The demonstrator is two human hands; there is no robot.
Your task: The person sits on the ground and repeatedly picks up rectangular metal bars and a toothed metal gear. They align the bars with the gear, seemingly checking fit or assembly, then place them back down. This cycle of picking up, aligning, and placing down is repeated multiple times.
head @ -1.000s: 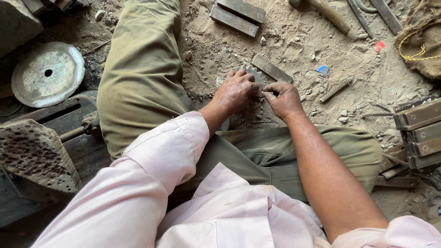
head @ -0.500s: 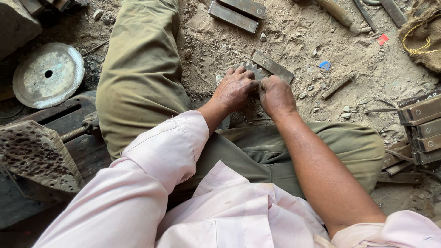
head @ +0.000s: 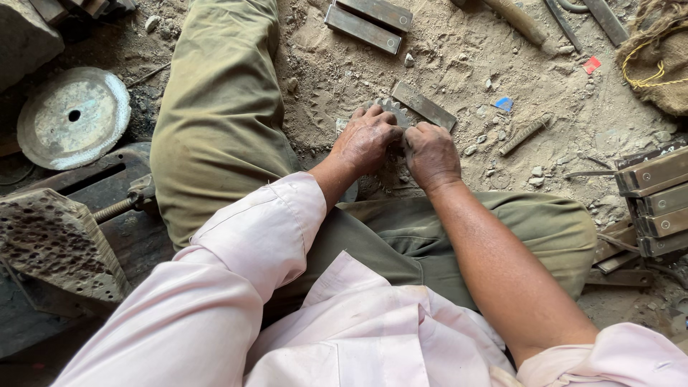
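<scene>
Disc lies at the floor's left edge. Left hand and right hand meet mid-floor, fingers curled down on a toothed plate in the sand; exact grip hidden. Flat bar lies just beside. Judged step: seating or adjusting the plate; the next move needs steady two-handed pressure.

We see olive-green trousers and a pale pink shirt. At ten o'clock lies a dull silver disc; at one o'clock, grey metal bars on tan sand. Small blue and red scraps sit toward two o'clock, beside a brown sack with yellow cord.
</scene>
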